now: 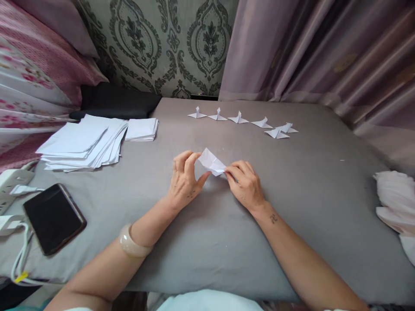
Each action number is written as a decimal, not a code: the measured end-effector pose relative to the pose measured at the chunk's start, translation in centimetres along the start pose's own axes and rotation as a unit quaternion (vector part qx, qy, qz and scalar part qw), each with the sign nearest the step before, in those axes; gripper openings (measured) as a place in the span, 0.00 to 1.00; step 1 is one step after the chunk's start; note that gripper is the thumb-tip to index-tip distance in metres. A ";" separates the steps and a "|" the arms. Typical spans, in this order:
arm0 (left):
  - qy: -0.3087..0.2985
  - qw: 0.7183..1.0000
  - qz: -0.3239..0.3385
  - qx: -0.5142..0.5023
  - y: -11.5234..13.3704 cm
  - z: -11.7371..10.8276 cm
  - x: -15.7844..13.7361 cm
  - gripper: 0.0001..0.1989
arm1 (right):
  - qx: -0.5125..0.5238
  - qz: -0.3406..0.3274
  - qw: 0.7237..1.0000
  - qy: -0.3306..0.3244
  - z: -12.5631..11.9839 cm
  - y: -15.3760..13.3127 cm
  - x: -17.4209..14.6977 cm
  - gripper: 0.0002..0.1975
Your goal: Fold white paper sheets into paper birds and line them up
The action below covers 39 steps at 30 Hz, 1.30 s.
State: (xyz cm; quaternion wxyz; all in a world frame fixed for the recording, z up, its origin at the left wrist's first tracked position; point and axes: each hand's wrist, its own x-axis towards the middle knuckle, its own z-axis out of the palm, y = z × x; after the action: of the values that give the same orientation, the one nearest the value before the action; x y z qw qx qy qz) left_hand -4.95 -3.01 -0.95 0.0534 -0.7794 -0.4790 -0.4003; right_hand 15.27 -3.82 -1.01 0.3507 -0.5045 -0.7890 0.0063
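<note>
A small piece of folded white paper (211, 161) is held up between my two hands, just above the grey cloth. Creases run across it, and one corner points up to the left. My right hand (244, 183) pinches its right tip between thumb and fingers. On the other side, my left hand (186, 177) has its index finger at the upper left corner and its thumb at the lower edge, gripping the paper between them. Farther back, several folded paper birds (239, 118) stand in a row, two of them close together at the right end.
A large stack of white paper sheets (81, 144) lies at the left, beside a smaller stack (142, 129). Nearer are a phone (54, 219), a power strip (14, 183) and white cables (24, 255). Crumpled white cloth (395, 203) sits at the right edge. Curtains (279, 52) hang behind.
</note>
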 end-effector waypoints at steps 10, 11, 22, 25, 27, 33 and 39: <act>-0.166 0.968 0.184 0.020 -0.2 -0.4 -0.2 0.08 | -0.118 -0.087 0.986 -0.075 -1.3 -0.3 -1.0 0.10; -0.178 0.967 0.181 0.014 -0.2 -0.4 -0.2 0.06 | -0.118 -0.081 0.985 -0.095 -1.4 -0.4 -1.1 0.10; -0.219 0.972 0.076 -0.039 0.5 -0.5 0.2 0.15 | -0.005 0.085 0.979 -0.183 -1.2 -0.5 -1.2 0.08; -0.215 0.975 0.035 -0.036 0.6 -0.2 0.1 0.15 | 0.004 0.130 0.976 -0.172 -0.8 -0.6 -1.2 0.07; -0.208 0.977 0.010 -0.036 0.7 0.1 0.0 0.14 | -0.002 0.148 0.975 -0.163 -0.5 -0.8 -1.3 0.06; -0.211 0.975 -0.056 -0.038 0.4 0.8 -0.3 0.08 | 0.007 0.099 0.983 -0.152 -0.2 -1.2 -1.4 0.06; -0.298 0.946 -0.073 -0.101 -0.6 0.0 0.2 0.09 | -0.030 0.011 0.981 -0.189 -0.8 -1.8 -1.7 0.14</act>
State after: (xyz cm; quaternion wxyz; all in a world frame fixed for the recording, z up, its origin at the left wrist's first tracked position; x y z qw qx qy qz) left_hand -5.43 -2.52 -0.98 -0.2002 -0.8274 -0.4853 -0.1993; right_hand 14.71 -6.29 -0.68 0.1795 -0.5134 -0.8351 0.0819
